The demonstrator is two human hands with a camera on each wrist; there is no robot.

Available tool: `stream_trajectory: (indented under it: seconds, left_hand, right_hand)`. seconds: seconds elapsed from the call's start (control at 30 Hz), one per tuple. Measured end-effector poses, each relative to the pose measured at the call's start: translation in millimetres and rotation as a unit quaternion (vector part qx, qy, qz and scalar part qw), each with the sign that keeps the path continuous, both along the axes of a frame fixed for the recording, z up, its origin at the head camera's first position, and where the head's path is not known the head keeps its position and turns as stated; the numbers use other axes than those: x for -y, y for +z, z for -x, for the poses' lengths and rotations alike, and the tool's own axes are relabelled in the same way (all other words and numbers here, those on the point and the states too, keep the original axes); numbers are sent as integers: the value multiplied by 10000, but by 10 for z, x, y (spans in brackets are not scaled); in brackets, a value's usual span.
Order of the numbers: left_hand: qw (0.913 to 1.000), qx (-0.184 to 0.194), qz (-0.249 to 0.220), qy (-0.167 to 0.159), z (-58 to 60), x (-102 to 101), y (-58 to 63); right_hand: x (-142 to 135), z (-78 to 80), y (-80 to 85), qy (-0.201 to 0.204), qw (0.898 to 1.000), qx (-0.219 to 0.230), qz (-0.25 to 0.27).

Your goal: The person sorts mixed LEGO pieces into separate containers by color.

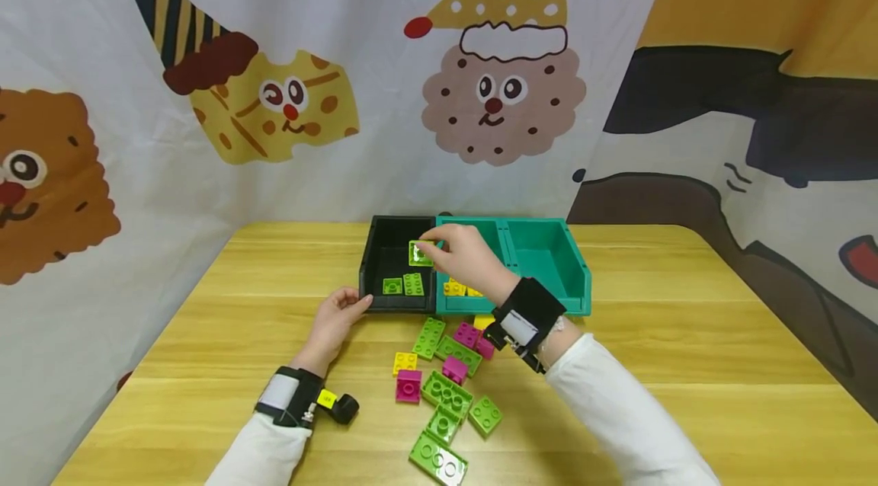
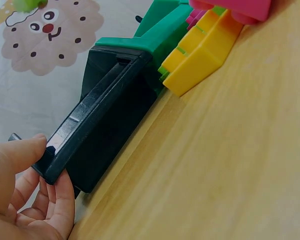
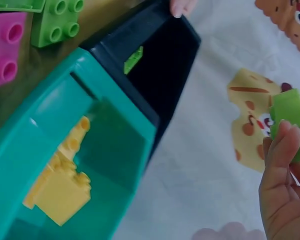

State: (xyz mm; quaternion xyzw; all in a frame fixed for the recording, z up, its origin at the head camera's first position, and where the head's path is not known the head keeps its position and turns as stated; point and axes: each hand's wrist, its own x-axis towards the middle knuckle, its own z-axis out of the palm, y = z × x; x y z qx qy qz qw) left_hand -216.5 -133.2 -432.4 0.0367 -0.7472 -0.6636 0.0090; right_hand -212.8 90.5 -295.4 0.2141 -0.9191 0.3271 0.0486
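Between thumb and fingers, my right hand (image 1: 468,256) pinches a green toy brick (image 1: 421,253) above the black bin (image 1: 366,265). In the right wrist view that green brick (image 3: 290,120) shows at the right edge. My left hand (image 1: 336,318) grips the front left corner of the black bin, thumb on the rim and fingers beneath, as the left wrist view shows. Inside the black bin lie a small green brick (image 1: 392,286) and a longer green brick (image 1: 413,284). Yellow bricks (image 3: 65,192) lie in the middle teal bin (image 3: 107,145), partly hidden by my right arm in the head view.
Another teal bin (image 1: 549,250) stands at the right of the row. In front of the bins, loose bricks are scattered on the wooden table (image 1: 658,410): several green bricks (image 1: 439,458), several magenta bricks (image 1: 408,386) and a yellow brick (image 1: 405,362). A printed cloth (image 1: 384,189) hangs behind.
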Motion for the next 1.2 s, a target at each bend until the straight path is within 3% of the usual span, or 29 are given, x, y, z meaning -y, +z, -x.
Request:
stream_trajectory:
  seconds: [0.27, 0.47, 0.7, 1.03, 1.2]
  left_hand:
    - [10000, 56, 81, 13, -28, 17, -5]
    - [10000, 43, 36, -9, -27, 0, 3]
    - [10000, 32, -2, -29, 3, -19, -1]
    - [9999, 25, 105, 30, 13, -5, -4]
    - [9999, 96, 51, -26, -18, -8, 58]
  right_hand:
    - [179, 138, -222, -20, 9998, 172, -99]
    - [347, 153, -347, 82, 9974, 156, -702]
    - [489, 143, -426, 76, 9887, -219, -1482]
    - [570, 127, -503, -45, 9741, -349, -2233]
    - [590, 145, -557, -37, 9680, -371, -2481]
